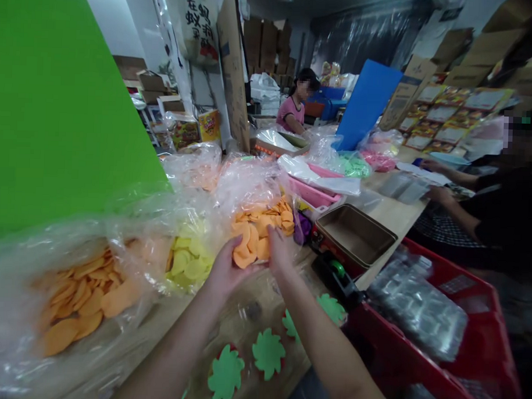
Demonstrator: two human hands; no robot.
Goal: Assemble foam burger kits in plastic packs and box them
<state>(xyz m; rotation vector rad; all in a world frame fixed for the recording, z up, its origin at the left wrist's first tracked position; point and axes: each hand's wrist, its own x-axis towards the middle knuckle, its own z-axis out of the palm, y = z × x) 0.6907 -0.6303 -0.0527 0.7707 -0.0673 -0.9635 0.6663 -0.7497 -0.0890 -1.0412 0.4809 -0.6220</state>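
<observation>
Several flat, curved orange pieces (245,252), which look like foam cut-outs, are gripped in my left hand (227,267), its thumb on their left side and its fingers partly beneath. My right hand (281,251) closes on the right side of the same bunch, its fingertips partly hidden. Just behind both hands, more orange pieces (285,215) lie in an open clear plastic bag (253,184). Left of my left hand, yellow pieces (189,261) sit in another bag. Green leaf-shaped pieces (268,353) lie on the table below my forearms, with red showing under some.
A bag of larger orange pieces (76,306) lies left, below a green panel (64,111). To the right stand a brown-lined box (356,232), a black tape dispenser (335,277) and a red crate (484,312) holding clear plastic packs. Two people work farther off.
</observation>
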